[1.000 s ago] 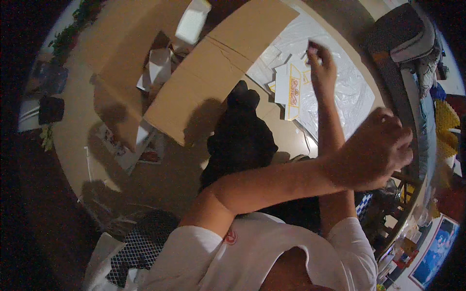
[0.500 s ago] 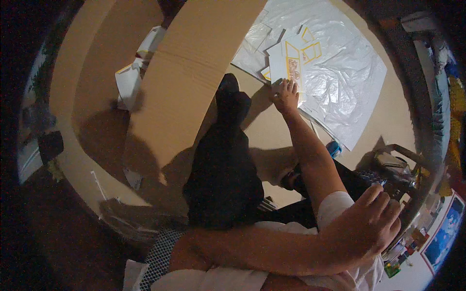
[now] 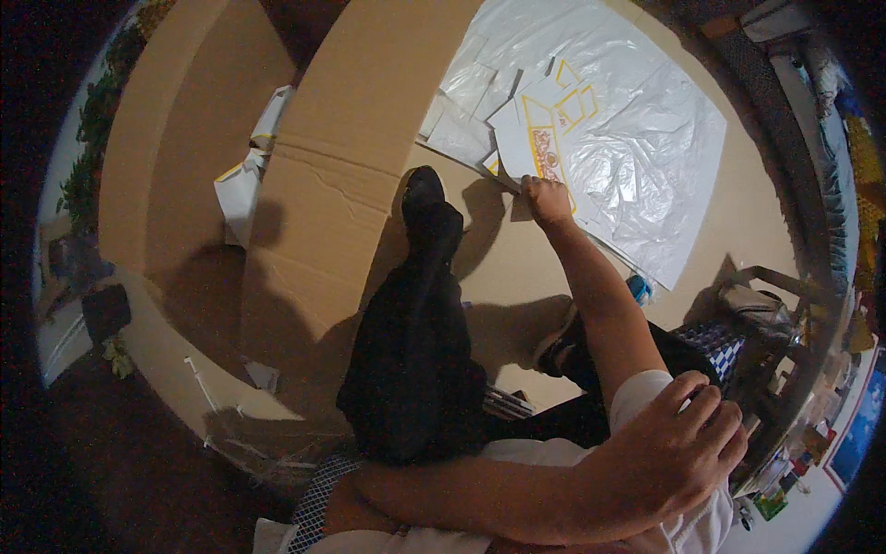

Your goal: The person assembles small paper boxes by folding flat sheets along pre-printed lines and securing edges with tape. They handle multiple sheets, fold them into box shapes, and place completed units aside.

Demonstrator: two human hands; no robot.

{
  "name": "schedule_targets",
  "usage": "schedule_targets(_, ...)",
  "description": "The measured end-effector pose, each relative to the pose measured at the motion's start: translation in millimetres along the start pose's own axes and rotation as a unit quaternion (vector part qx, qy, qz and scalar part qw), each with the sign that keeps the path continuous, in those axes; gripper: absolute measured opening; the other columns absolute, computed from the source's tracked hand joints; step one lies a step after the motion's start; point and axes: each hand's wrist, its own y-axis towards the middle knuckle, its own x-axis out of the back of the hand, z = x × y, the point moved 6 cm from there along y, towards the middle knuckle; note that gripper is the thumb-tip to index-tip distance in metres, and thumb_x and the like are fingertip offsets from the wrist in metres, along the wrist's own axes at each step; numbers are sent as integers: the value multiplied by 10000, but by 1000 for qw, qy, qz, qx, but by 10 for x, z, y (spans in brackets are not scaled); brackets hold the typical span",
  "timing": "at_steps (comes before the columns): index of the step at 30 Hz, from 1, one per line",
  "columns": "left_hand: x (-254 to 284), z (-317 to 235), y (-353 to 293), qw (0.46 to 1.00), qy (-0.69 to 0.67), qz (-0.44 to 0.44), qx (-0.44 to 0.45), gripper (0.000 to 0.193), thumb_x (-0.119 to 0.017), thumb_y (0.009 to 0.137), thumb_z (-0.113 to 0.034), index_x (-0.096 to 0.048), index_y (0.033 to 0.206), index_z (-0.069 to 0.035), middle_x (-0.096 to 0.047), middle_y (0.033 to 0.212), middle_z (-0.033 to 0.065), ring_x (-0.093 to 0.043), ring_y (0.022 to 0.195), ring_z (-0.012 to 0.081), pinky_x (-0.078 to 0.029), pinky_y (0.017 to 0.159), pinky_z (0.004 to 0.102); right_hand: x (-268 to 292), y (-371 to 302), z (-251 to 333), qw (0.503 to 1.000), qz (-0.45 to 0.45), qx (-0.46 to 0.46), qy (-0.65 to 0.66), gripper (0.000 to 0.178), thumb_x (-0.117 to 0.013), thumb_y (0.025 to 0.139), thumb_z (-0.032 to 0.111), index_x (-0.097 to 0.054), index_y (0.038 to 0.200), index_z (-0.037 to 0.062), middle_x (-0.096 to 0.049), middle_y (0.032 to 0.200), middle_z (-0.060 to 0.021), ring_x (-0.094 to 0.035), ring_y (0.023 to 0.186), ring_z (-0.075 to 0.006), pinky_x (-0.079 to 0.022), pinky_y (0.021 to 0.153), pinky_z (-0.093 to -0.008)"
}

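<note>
At the near edge of a pile of flat card pieces, my right hand point(image 3: 549, 200) is closed on a white flat box blank point(image 3: 513, 132) with yellow lines and a red-brown print. The blank lies slightly tilted over other white flat blanks point(image 3: 459, 132), on a sheet of clear plastic point(image 3: 646, 138). My left forearm crosses low in front of me to the right. My left hand point(image 3: 697, 434) is by my right upper arm, its fingers curled. Whatever may be inside those fingers is hidden.
A large open cardboard box point(image 3: 346, 120) stands on the left, with folded white cartons point(image 3: 238, 198) inside. My dark-trousered leg point(image 3: 406, 360) extends beside it. A wooden stool-like frame point(image 3: 780, 282) with a bag is at the right. A small blue object point(image 3: 639, 289) lies near the plastic.
My right hand's fingers, spread on the blank before, have closed on its near edge. The blank has turned slightly. My left hand has shifted a little left and lower.
</note>
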Motion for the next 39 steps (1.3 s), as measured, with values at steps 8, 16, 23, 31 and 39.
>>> schedule_targets(8, 46, -52, -10, 999, 5, 43, -7, 340, -576, 821, -233, -607, 1035, 30, -570, 954, 135, -538, 932, 262, -375, 956, 427, 94, -260, 15, 994, -54, -5, 98, 274, -609, 818, 242, -571, 1041, 88, -633, 921, -109, -618, 924, -288, -480, 745, -431)
schedule_targets(16, 10, 62, -32, 997, -39, 56, 36, 362, -609, 804, -219, -603, 1060, 37, -582, 1035, 180, -552, 997, 304, -365, 998, 451, -300, -715, -333, 948, -115, -288, 66, 613, -685, 776, 295, -407, 1241, 8, -443, 1296, -262, -422, 1230, -449, -428, 974, -499)
schedule_targets(23, -21, 79, -29, 997, -33, 55, 46, 372, -623, 804, -228, -602, 1061, 40, -583, 1029, 173, -557, 991, 296, -384, 990, 454, -591, -615, -349, 966, -13, -251, 54, 651, -654, 806, 310, -361, 1252, -62, -401, 1298, -320, -391, 1235, -497, -421, 978, -509)
schedule_targets(31, -64, 46, -15, 995, 21, 92, 22, 416, -558, 777, -267, -572, 1069, 29, -547, 1047, 161, -533, 1027, 297, -394, 983, 452, -984, -570, -457, 991, 78, -53, -90, 459, -592, 864, 335, -518, 1199, 29, -475, 1169, -321, -463, 1127, -520, -467, 880, -561)
schedule_targets(39, -135, 4, -42, 988, 30, 153, 7, 377, -547, 774, -223, -554, 1070, 10, -547, 1070, 143, -543, 1015, 298, -430, 946, 433, 71, -609, -437, 983, 74, -156, 69, 178, -533, 892, 243, -594, 922, 78, -638, 757, -158, -645, 729, -366, -525, 630, -463)
